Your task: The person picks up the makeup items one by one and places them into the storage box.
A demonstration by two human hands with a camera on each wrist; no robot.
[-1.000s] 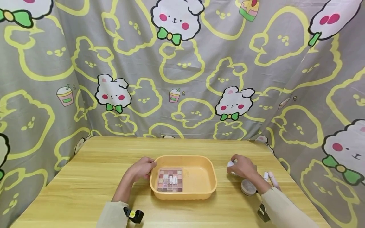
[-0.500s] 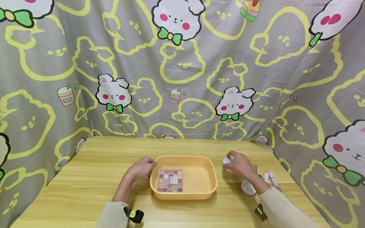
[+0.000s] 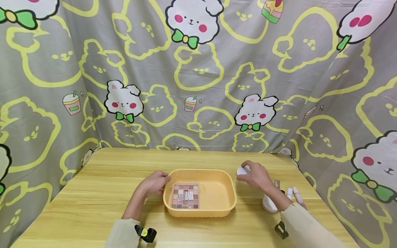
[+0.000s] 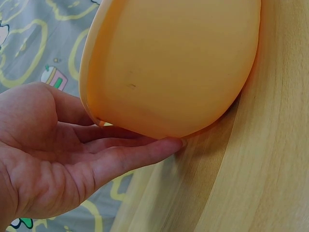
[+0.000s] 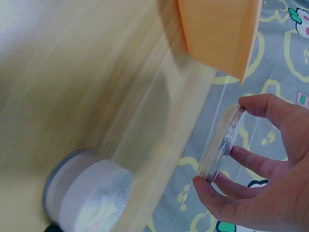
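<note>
An orange-yellow plastic basin (image 3: 200, 213) stands on the table, with an eyeshadow palette (image 3: 185, 196) lying flat in its left half. At the basin's left end my left hand (image 3: 153, 183) holds the outside wall; the left wrist view shows the thumb along the wall and other fingers up by the rim. To the right of the basin, my right hand (image 3: 255, 175) grips a thin round white compact (image 5: 222, 142) by its edge, between thumb and fingertips. That compact is tilted and raised above the table in the right wrist view.
Below the right forearm stands a round jar with a clear-looking lid (image 3: 269, 205). Beside it are a small item with a silvery top (image 3: 277, 184), a white tube (image 3: 289, 193) and a pinkish tube (image 3: 297, 195). A patterned curtain (image 3: 201, 120) encloses the table's back and sides.
My right hand has moved left and slightly farther back with the compact, closer to the basin. The left hand and the basin have stayed in place.
</note>
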